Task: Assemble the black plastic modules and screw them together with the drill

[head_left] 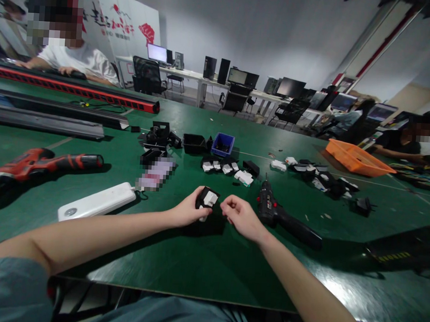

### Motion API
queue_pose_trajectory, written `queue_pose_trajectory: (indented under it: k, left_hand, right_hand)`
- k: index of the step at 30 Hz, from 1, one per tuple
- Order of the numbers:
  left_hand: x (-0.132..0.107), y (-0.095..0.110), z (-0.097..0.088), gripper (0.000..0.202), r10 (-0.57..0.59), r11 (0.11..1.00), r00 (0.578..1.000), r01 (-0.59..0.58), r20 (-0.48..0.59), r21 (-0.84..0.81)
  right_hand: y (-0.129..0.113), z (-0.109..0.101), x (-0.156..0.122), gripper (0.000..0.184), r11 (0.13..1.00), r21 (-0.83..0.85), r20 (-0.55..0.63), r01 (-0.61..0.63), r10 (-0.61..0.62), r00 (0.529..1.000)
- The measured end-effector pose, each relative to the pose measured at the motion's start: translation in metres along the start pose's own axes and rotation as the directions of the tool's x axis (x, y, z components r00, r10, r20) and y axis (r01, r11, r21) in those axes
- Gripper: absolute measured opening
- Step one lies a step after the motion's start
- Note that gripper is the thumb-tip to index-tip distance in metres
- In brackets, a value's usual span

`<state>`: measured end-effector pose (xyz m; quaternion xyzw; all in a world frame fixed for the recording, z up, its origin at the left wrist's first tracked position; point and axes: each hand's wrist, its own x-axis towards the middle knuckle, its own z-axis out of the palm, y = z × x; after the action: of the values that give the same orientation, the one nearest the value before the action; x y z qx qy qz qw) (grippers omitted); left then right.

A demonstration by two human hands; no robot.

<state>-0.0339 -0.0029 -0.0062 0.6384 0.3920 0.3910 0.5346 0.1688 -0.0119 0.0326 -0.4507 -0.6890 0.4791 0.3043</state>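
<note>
My left hand point(189, 209) grips a small black and white plastic part point(210, 198) just above the green table. Close by on its right is my right hand point(241, 215), its fingers pinched together; whatever may be between the fingertips is too small to make out. A black cordless screwdriver point(268, 205) lies to the right of that hand, its bit pointing away from me. Beyond my hands sit several similar black and white parts point(229, 166) and a blue bin point(223, 144) with small dark pieces in it.
At left lie a red and black power tool point(36, 164), a white power strip point(98, 202) and long metal profiles point(42, 120). Black plastic pieces point(158, 135) are heaped farther back. An orange tray point(359, 157) stands at the right. Other people sit across the table.
</note>
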Motion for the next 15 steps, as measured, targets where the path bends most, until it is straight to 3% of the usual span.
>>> queue_pose_trajectory:
  k: [2,4,7,10,12,15]
  left_hand:
    - [0.001,-0.001,-0.002,0.046,-0.086,0.993,0.996,0.087,0.011,-0.08]
    - [0.003,-0.003,-0.003,0.044,-0.138,0.977,0.99,0.139,0.019,-0.159]
    - [0.005,-0.006,-0.004,0.04,-0.162,0.956,0.987,0.159,0.008,-0.245]
    - [0.006,-0.006,-0.003,0.037,-0.173,0.946,0.985,0.164,-0.007,-0.28]
    - [0.007,-0.006,-0.003,0.035,-0.175,0.944,0.984,0.165,-0.011,-0.285]
    - [0.007,-0.005,-0.003,0.035,-0.173,0.946,0.985,0.159,-0.025,-0.282]
  right_hand:
    - [-0.012,-0.03,-0.006,0.019,0.934,-0.349,-0.039,0.078,-0.098,0.994]
    - [-0.018,-0.066,-0.015,0.017,0.801,-0.596,-0.089,0.053,-0.131,0.987]
    - [-0.009,-0.116,-0.03,0.04,0.612,-0.786,-0.139,-0.09,-0.033,0.99]
    - [0.013,-0.146,-0.042,0.059,0.407,-0.874,-0.201,-0.265,0.194,0.96]
    - [0.026,-0.151,-0.045,0.059,0.412,-0.859,-0.177,-0.303,0.316,0.932]
    - [0.039,-0.147,-0.042,0.054,0.499,-0.813,-0.131,-0.299,0.343,0.93]
